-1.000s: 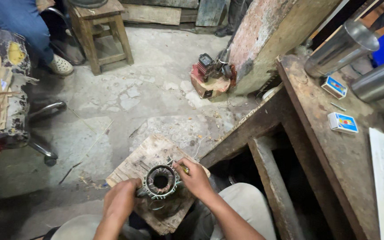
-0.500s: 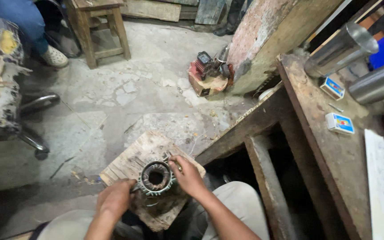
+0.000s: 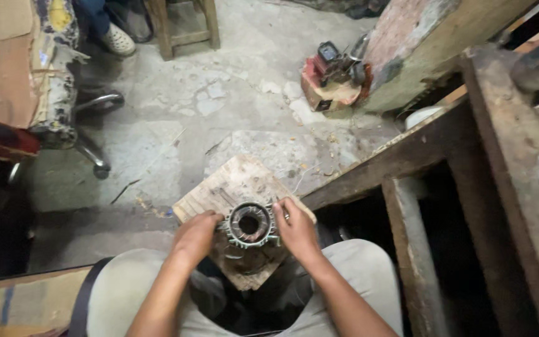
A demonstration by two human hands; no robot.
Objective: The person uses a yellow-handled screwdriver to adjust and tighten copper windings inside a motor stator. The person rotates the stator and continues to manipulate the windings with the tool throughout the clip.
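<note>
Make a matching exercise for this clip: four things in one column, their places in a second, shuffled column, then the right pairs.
Things:
1. round metal motor part
2. wooden board
3. red box of tools
4. wooden stool

Places:
A. at the top, by someone's shoe
B. between the left hand and the right hand
C. under the metal part, over the person's knees
D. on the floor beside the slanted wooden beam

Pairs: 1-B, 2-C, 3-D, 4-A

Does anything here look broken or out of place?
The concrete floor is cracked and patchy. The wooden board under the round metal part looks chipped and worn. Both hands hold that part steady.
</note>
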